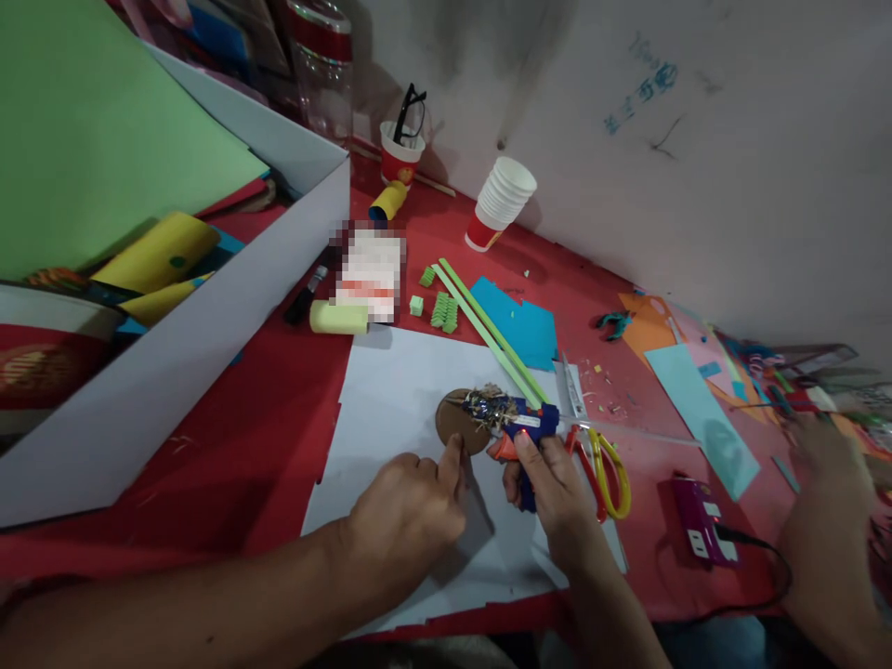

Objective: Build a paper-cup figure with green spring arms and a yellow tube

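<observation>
So the right hand (550, 478) has its grip wrapped round a blue and orange glue gun (531, 426), thumb on top, nozzle end over a brown disc (456, 423) that's lying on the white paper (390, 400). The left hand (411, 506) is pressing a pointed finger on the disc's near edge, and I can't tell how wide the rest of that grip is. Green paper strips (488, 330) lie just beyond the gun on the red worktop (279, 400), with yellow-handled scissors (611, 474) right beside the right hand.
</observation>
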The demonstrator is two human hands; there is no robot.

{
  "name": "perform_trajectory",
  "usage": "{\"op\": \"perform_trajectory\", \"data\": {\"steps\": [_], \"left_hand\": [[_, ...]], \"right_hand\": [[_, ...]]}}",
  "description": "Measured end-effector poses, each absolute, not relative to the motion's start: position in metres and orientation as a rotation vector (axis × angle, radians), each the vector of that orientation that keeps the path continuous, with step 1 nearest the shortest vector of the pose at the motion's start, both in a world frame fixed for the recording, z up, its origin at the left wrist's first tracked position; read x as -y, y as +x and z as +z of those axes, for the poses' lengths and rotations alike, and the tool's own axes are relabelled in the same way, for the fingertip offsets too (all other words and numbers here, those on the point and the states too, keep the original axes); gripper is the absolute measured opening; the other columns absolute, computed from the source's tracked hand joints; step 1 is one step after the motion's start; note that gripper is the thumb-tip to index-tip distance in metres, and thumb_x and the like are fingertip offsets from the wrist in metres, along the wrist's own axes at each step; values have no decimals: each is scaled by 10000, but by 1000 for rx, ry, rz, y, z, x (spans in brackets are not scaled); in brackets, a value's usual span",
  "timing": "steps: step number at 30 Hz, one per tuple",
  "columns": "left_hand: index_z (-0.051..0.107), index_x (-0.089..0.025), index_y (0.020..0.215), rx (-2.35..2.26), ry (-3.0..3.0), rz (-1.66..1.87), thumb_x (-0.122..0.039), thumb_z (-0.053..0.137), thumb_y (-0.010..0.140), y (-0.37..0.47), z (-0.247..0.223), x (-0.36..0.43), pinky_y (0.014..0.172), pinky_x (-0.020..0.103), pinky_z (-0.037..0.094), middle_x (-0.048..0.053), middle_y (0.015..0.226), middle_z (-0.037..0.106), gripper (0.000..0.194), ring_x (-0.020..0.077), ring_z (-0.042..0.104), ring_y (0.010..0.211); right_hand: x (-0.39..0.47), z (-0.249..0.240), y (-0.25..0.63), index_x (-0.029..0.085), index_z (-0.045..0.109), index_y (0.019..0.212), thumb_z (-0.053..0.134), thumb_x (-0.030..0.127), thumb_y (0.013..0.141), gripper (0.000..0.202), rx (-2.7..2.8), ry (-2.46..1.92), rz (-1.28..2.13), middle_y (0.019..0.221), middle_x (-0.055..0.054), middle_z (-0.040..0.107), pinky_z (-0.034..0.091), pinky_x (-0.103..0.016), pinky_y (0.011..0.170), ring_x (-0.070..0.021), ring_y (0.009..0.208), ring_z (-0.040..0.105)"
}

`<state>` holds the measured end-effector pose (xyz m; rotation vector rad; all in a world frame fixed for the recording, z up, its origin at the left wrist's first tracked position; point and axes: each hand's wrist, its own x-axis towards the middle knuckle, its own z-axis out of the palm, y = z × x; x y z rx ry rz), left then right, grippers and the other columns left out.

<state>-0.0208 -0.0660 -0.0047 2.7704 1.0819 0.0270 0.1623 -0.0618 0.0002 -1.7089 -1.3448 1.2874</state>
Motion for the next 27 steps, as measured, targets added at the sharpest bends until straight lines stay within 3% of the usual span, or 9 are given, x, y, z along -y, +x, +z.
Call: {"op": "perform_trajectory", "data": {"steps": [8,15,21,27], "left_hand": [[658,-16,1216,-1079,2812,66,-17,526,812,-22,-11,70,481,313,481,301,1187,668,425,221,689,628],[719,-51,1106,-1091,2785,177,-37,526,830,-22,-15,71,511,331,462,296,1196,660,337,236,673,679],[756,-113,1005,-1079,2780,70,-81,513,854,-22,-8,71,543,341,493,221,1262,642,288,244,680,746],[744,-105,1076,-1072,2797,-17,-57,502,844,-21,-5,72,526,324,513,219,1237,662,339,224,688,697]], "right_hand": [[59,5,163,204,521,818,513,542,937,358,1381,-1694,1343,501,60,519,376,-220,478,-103,463,479],[57,5,167,201,541,823,526,560,923,373,1402,-1706,1359,510,53,526,375,-231,478,-111,473,487],[54,3,171,200,536,834,540,588,903,394,1351,-1732,1379,488,60,524,346,-221,453,-101,442,467],[51,4,170,200,543,856,555,570,901,373,1365,-1707,1390,477,66,522,334,-216,437,-96,427,448]]}}
